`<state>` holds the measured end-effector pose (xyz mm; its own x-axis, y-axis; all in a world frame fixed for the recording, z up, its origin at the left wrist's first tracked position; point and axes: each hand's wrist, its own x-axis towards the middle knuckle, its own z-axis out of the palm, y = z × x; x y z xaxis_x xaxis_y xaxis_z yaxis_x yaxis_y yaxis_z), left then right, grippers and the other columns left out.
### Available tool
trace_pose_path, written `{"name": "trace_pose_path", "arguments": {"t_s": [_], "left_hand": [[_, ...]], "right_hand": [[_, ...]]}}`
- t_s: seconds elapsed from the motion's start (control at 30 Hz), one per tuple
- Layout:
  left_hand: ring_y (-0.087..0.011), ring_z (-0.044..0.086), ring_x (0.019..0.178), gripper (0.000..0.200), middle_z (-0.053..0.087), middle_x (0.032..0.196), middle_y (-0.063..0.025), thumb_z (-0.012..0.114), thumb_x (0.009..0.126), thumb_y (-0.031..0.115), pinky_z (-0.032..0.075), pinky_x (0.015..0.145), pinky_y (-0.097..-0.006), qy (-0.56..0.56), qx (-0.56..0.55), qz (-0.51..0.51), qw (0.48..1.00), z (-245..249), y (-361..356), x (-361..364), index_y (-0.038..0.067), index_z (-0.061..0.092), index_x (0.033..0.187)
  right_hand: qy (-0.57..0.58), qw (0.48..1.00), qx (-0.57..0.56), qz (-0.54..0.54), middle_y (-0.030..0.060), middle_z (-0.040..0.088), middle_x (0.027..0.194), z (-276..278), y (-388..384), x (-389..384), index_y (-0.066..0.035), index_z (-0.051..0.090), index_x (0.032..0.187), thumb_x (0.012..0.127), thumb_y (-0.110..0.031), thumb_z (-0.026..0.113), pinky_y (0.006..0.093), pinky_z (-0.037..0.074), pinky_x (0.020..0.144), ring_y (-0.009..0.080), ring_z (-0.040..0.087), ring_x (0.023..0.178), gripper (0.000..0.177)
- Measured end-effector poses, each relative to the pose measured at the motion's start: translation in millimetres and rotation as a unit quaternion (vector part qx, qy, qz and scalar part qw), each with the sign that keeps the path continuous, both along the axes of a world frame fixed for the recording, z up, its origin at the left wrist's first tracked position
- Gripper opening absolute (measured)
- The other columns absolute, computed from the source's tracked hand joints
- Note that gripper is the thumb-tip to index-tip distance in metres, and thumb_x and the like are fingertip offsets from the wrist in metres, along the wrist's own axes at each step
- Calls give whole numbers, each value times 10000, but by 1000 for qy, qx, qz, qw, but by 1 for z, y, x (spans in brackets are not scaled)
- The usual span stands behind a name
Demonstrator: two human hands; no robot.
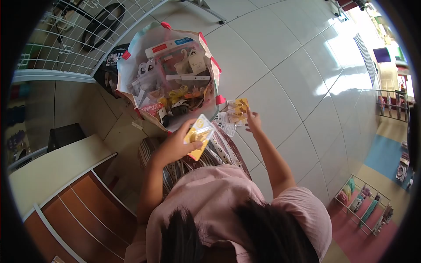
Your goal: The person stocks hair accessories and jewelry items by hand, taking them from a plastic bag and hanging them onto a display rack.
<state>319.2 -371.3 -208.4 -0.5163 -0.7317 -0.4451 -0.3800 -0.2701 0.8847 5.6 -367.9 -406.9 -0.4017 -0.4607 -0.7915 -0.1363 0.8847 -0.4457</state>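
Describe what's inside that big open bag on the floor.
In the bag, a long white package with red and blue patches lies near yellow pieces and other small goods. Whatever sits beneath this top layer is covered.

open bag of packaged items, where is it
The bag stands upper left in the head view, beside the wire rack, just beyond the left hand.

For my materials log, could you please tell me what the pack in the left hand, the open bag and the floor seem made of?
Pack: probably glossy printed card and clear plastic, given its sheen.
Bag: perhaps thin satiny plastic; its pale wall creases.
Floor: likely glazed ceramic tile, with joints and reflections.
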Motion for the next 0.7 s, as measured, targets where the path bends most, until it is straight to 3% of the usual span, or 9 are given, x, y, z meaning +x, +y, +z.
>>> {"name": "trace_pose_path", "arguments": {"t_s": [0.07,0.17,0.2,0.33,0.37,0.53,0.57,0.63,0.7], "left_hand": [[-165,489,1080,640,508,1190,-139,675,813,176,391,928,-291,8,-7,13,1000,-4,4,-23,16,333,1329],[-261,524,1113,647,509,1208,-221,656,825,192,402,936,-337,7,-74,53,996,-15,15,-63,6,311,1340],[-336,520,1133,660,486,1226,-269,642,830,197,406,939,-369,-5,-111,48,993,-22,19,-74,8,289,1355],[-375,548,1026,519,535,1147,-214,624,827,183,446,869,-406,-171,-183,-32,968,0,13,-76,37,421,1283],[-366,551,1014,465,547,1127,-194,621,828,184,451,859,-400,-181,-199,-37,963,6,6,-67,42,468,1244],[-307,543,1011,313,588,1067,-112,622,814,210,447,862,-380,-227,-379,47,896,9,-10,-9,59,599,1086],[-299,537,1017,314,593,1059,-105,627,808,225,437,873,-389,-255,-427,53,866,5,-14,5,59,606,1074],[-285,525,1028,316,599,1052,-95,638,797,251,411,900,-407,-313,-465,34,827,-1,-11,32,60,620,1048],[-271,516,1039,316,602,1052,-86,649,785,274,378,931,-423,-372,-451,-11,812,-4,-3,51,62,633,1019]], "right_hand": [[-252,961,-79,87,160,513,1196,6,10,-1,-47,335,1326,858,-641,402,364,484,851,239,584,981,759],[-615,780,-102,58,94,544,1193,86,25,34,-53,390,1306,919,-494,428,361,467,892,195,561,1028,587],[-556,806,-111,171,66,555,1182,114,21,47,-72,444,1272,914,-378,498,379,456,912,195,542,1068,474],[-546,829,-123,-19,61,556,1183,51,31,23,-92,482,1231,889,-212,558,377,459,909,194,548,1070,370],[-478,867,-128,-61,48,565,1164,39,28,19,-96,502,1196,898,-242,553,369,470,885,179,557,1049,336],[-172,979,3,113,105,567,1118,-25,17,1,-81,512,1169,827,-280,644,416,451,900,220,544,1069,417],[-4,987,-25,161,112,549,1125,-39,16,2,-72,511,1167,816,-274,654,410,451,890,224,542,1057,429],[327,911,-83,238,125,514,1140,-61,14,7,-55,509,1162,795,-262,673,397,452,870,233,539,1034,452],[240,918,-286,138,153,521,1141,-18,-23,21,-22,539,1095,759,-137,680,385,416,913,305,461,1139,382]]}}
